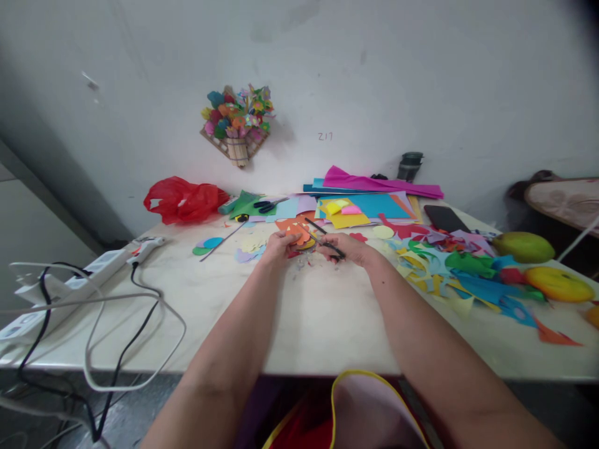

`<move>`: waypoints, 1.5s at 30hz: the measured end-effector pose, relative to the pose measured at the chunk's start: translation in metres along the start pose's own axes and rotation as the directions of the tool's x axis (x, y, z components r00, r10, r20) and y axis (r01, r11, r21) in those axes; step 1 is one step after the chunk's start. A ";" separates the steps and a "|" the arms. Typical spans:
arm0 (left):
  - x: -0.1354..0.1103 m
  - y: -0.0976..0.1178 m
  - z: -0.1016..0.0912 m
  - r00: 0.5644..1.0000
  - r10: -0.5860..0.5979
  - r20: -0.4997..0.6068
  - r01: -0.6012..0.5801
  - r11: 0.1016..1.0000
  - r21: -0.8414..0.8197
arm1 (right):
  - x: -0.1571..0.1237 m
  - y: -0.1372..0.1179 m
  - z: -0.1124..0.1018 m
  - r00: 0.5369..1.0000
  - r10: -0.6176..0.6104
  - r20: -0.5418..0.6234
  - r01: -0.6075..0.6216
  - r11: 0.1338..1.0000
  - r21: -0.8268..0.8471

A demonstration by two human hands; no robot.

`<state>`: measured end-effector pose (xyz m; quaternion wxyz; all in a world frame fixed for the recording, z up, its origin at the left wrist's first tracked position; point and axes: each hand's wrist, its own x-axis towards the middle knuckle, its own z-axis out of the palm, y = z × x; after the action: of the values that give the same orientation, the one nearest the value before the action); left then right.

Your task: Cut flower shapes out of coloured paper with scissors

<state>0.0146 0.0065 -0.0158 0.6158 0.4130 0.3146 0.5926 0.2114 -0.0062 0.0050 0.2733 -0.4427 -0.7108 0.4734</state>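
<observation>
My left hand (281, 244) pinches a piece of orange paper (299, 232) above the middle of the table. Close on its right, my right hand (345, 247) is closed round the handles of a pair of black-handled scissors (333, 248). The scissor blades are spread and point left, at the orange paper; whether they touch it I cannot tell. Small paper bits lie on the table below the hands. Pale yellow cut-outs (255, 242) lie just left of my left hand, and a red paper flower (358, 237) lies beyond my right hand.
Paper scraps (435, 262) in many colours cover the table's right side, beside mangoes (523, 247) and a phone (445, 218). Coloured sheets (374, 206), spare scissors (267, 204) and a red plastic bag (185, 199) lie at the back. A power strip (100, 265) with trailing cables lies left.
</observation>
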 end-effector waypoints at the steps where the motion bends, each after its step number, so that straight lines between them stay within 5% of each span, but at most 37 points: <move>1: 0.000 0.000 0.000 1.000 -0.002 0.000 0.002 1.000 -0.001 | 0.000 0.000 0.000 1.000 0.001 -0.001 -0.001 1.000 0.000; 45: 0.001 -0.002 -0.009 0.999 -0.015 0.030 0.015 1.000 -0.003 | -0.004 -0.004 0.001 0.999 0.023 0.043 -0.029 0.992 0.124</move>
<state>0.0080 0.0091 -0.0218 0.6255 0.4185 0.3077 0.5822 0.2110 -0.0106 0.0080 0.2796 -0.4241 -0.6794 0.5295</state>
